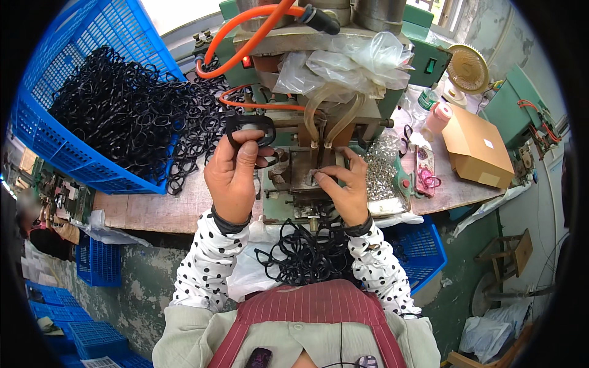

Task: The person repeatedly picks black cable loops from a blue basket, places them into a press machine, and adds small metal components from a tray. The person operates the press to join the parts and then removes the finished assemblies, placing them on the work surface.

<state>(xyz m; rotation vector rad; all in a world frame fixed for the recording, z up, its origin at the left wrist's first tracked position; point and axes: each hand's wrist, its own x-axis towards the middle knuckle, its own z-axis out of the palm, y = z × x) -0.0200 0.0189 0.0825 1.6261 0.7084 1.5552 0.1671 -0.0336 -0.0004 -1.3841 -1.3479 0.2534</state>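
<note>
One black plastic frame [248, 127] is pinched in the left hand [233, 178], thumb on top, above the bench. The right hand [343, 190] has its fingers together on the green press [310, 175]; they could get caught there, I think. The frame looks thin and glossy.

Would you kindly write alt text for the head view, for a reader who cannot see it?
Seen from above, a person's left hand holds a black plastic frame up to a green bench machine, while the right hand touches its small fixture. A blue crate of black frames sits to the left, and more frames lie in the lap.
</note>
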